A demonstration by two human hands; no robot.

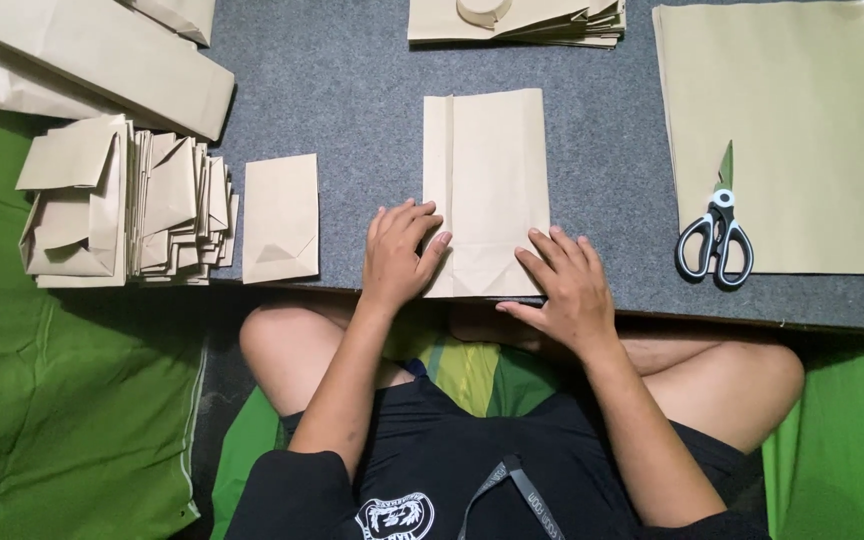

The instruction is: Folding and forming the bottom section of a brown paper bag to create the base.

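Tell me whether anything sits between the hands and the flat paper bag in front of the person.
Nothing visible does. The left hand and right hand both already rest flat on the lower edge of the paper bag. The single bag lies off to its left and the scissors off to its right, both apart from it.

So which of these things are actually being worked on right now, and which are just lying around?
In hand:
- flat paper bag, pressed on the grey board
- left hand on its lower left edge
- right hand on its lower right corner

Lying about:
- scissors on large paper sheets
- single small folded bag
- stack of folded bags
- folded pile at the top
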